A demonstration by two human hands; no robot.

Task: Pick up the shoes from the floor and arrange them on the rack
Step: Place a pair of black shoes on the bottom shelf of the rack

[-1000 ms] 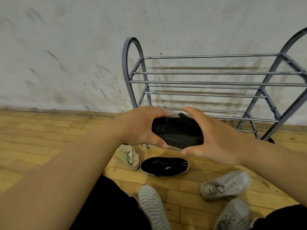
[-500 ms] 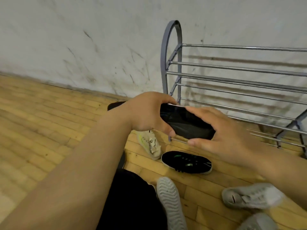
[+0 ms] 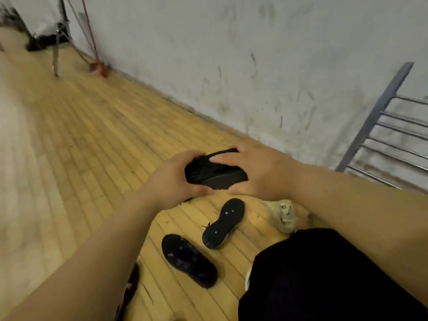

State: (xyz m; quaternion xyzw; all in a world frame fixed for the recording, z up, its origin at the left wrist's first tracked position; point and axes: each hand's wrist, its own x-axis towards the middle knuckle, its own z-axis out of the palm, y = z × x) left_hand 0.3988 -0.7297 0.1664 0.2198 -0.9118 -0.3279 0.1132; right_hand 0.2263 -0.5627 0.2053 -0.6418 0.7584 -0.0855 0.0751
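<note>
A black shoe (image 3: 214, 173) is held in the air between both hands. My left hand (image 3: 171, 181) grips its left end and my right hand (image 3: 257, 172) grips its right end, fingers over the top. The grey metal rack (image 3: 379, 133) stands against the wall at the far right, only its left end showing. On the wooden floor below lie a black shoe with its sole up (image 3: 223, 223), another black shoe (image 3: 188, 259) and a beige shoe (image 3: 286, 215).
A white scuffed wall (image 3: 254, 66) runs along the back. My dark-trousered leg (image 3: 324, 279) fills the lower right. Another dark shoe (image 3: 129, 288) peeks out under my left forearm. Metal legs and a red cord (image 3: 92, 42) stand at the far left corner.
The view has swung left, so the rack has slid to the right edge. Both hands still hold the black shoe. More black shoes on the floor have come into view.
</note>
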